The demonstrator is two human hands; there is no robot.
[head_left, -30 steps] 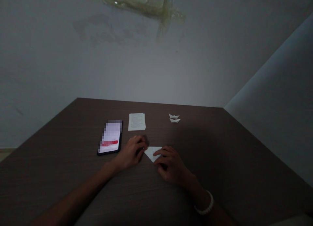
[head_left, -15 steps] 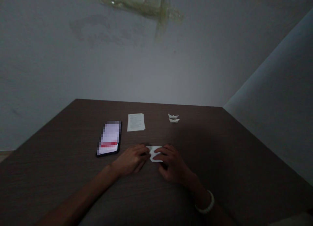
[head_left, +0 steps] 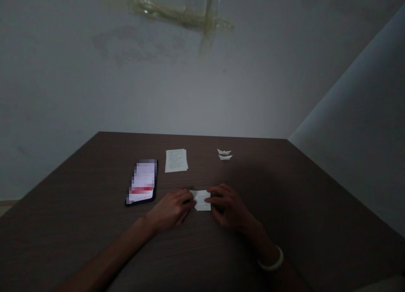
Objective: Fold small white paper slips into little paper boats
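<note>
A small folded sheet of paper with faint print lies flat on the table between my two hands. My left hand is closed at the paper's left edge, its fingertips pressing there and covering that corner. At the right edge, my right hand has bent fingers resting on the paper, with the thumb tucked below and partly hidden. Farther back stand two small folded paper boats, one just behind the other.
A phone with a lit, blurred screen lies left of my left hand. Behind the hands is a small stack of printed paper sheets. The dark wooden table reaches back to a grey wall.
The paper went from a downward-pointing triangle to a squarer shape as its left side was folded in. My left hand moved right onto its edge; my right hand shifted slightly right.
</note>
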